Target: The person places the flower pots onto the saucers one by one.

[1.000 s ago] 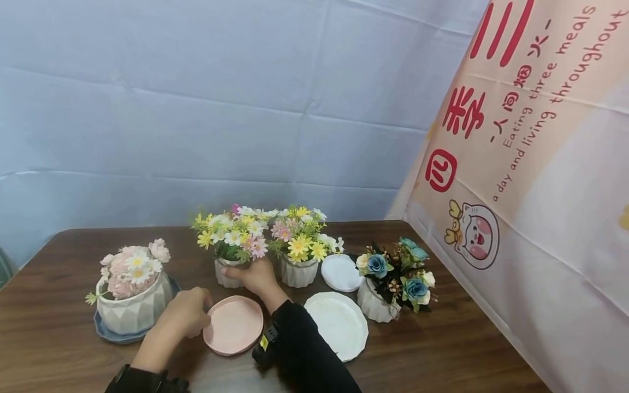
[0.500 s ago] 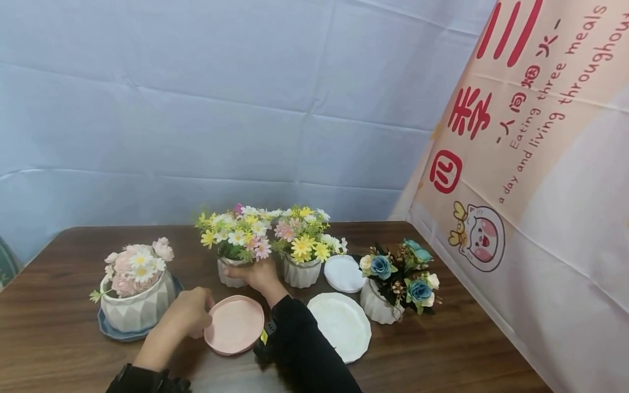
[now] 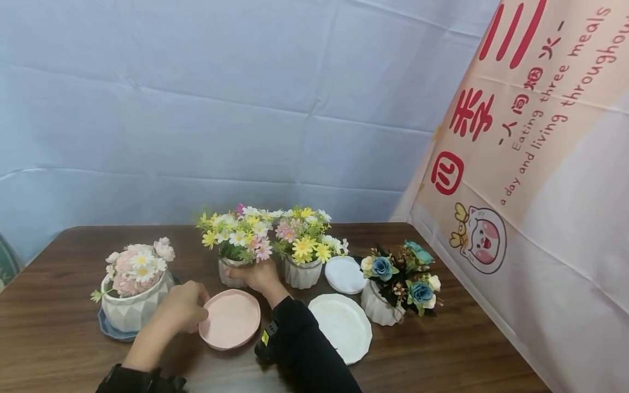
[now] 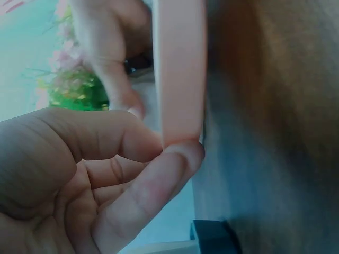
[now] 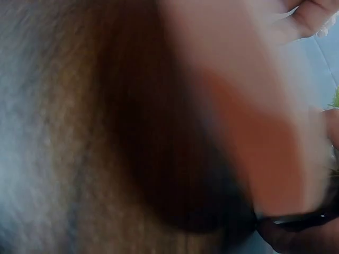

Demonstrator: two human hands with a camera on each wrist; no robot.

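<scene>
My left hand (image 3: 183,308) pinches the left rim of a round pink saucer (image 3: 231,321). In the left wrist view, thumb and index finger meet at the edge of the pink saucer (image 4: 183,74). My right hand (image 3: 260,277) grips a small white fluted flowerpot (image 3: 228,269) filled with yellow, white and pink daisies. That pot stands upright behind the saucer, partly covered by the hand. The right wrist view is blurred; the pink saucer (image 5: 249,106) crosses it, and the fingers on the pot are mostly out of sight.
Right of my right hand is a similar daisy pot (image 3: 302,274). A small white saucer (image 3: 345,274), a larger white saucer (image 3: 341,327) and a tilted pot of blue roses (image 3: 380,305) stand farther right. At left, a faceted pot (image 3: 130,311) sits on a blue saucer (image 3: 113,331).
My left hand has shifted the pink saucer slightly left and away from me. My right hand keeps its hold on the daisy pot, which stays in place.
</scene>
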